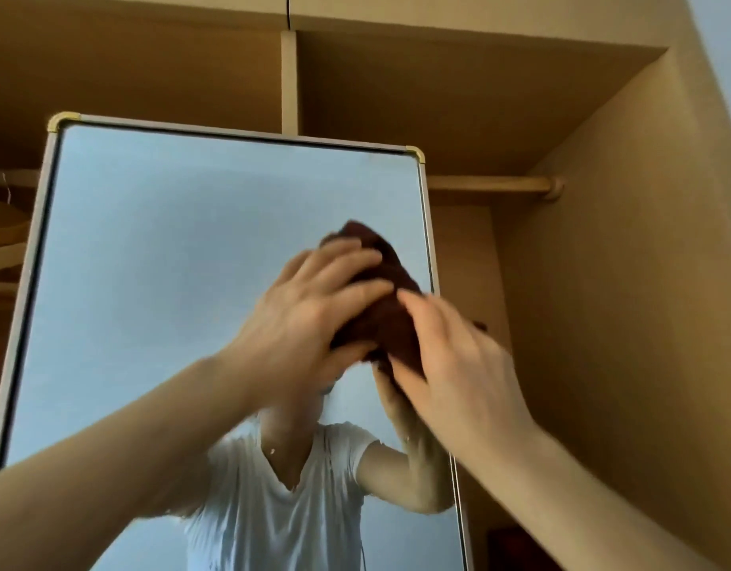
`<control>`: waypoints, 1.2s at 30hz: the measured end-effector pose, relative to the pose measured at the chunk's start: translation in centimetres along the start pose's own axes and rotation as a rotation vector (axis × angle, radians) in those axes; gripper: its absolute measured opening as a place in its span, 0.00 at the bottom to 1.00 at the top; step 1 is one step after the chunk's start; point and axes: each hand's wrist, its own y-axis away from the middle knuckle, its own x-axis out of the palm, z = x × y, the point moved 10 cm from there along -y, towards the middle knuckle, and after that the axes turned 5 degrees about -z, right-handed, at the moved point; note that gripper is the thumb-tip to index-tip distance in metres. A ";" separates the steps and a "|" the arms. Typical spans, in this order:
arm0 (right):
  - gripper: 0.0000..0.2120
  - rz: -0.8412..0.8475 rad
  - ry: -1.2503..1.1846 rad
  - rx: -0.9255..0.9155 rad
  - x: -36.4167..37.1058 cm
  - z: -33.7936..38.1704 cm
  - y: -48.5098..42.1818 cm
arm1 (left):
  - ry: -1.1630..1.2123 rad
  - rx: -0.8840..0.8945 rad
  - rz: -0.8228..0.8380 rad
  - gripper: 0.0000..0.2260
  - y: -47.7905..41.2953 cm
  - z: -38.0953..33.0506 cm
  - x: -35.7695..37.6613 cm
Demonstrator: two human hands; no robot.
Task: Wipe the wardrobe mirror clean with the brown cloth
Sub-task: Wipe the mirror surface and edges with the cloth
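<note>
Wooden wardrobe (602,282) walls fill the background. Bunched brown cloth (380,315) is up against the mirror (170,261), near its right edge. Both hands meet on it: the left hand (306,319) curls over the top and the right hand (458,364) pinches the lower folds. Blur hides any contact with the glass.

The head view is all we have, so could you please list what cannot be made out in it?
- Head view, silver-framed wardrobe mirror: bottom cut off by picture's lower edge.
- Head view, dark brown cloth: mostly covered by the left hand and right hand, blurred; contact with the mirror unclear.
- Head view, right hand's grip: lost in motion blur.
</note>
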 end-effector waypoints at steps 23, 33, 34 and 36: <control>0.30 -0.047 -0.267 -0.291 3.1 4.0 1.9 | -0.112 -0.144 -0.160 0.23 7.3 0.1 -2.5; 0.29 -0.038 -0.178 -0.278 1.5 2.0 -11.4 | -0.155 -0.315 -0.218 0.21 -1.7 6.9 -4.9; 0.28 -0.033 -0.188 -0.246 1.3 1.8 -12.8 | -0.146 -0.341 -0.202 0.21 -2.8 7.7 -4.9; 0.27 -0.025 -0.213 -0.187 1.2 1.7 -13.4 | -0.127 -0.367 -0.172 0.21 -3.5 8.2 -4.8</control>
